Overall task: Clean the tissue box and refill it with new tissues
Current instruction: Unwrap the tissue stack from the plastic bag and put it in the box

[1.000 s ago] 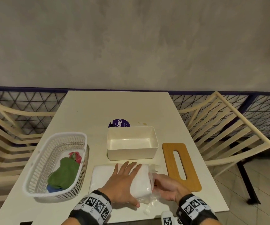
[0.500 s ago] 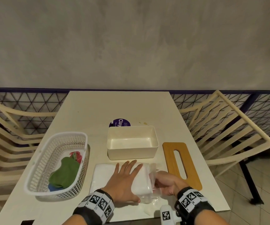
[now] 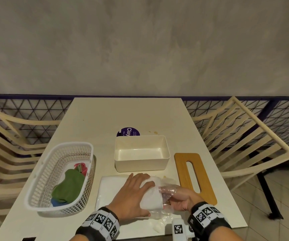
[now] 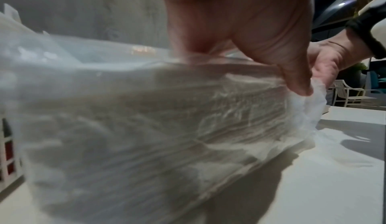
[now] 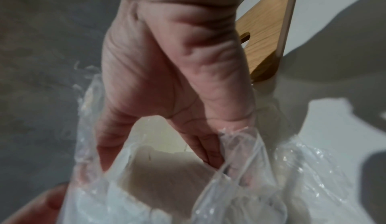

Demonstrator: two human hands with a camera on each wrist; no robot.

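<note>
A pack of white tissues point(image 3: 112, 188) in clear plastic wrap point(image 3: 168, 189) lies at the table's near edge. My left hand point(image 3: 133, 193) sits on top of it, fingers bent over the far side, thumb point(image 4: 292, 72) on the near side. My right hand point(image 3: 178, 199) is at the pack's right end, its fingers pushed inside the open wrap point(image 5: 250, 178) and closed round the end of the tissue stack point(image 5: 167, 174). Behind the pack, the cream tissue box point(image 3: 141, 164) stands open with nothing inside. Its wooden slotted lid point(image 3: 182, 171) lies flat to the right.
A white plastic basket point(image 3: 41, 180) at the left holds a green cloth point(image 3: 69, 186) plus red and blue ones. A purple round sticker point(image 3: 128, 133) lies behind the box. A small white scrap point(image 3: 157, 226) sits at the near edge. Slatted chairs flank the table.
My left fingers went from spread flat on the pack to bent over it. My right hand pushed further into the wrap's open end, and the plastic now covers its fingers.
</note>
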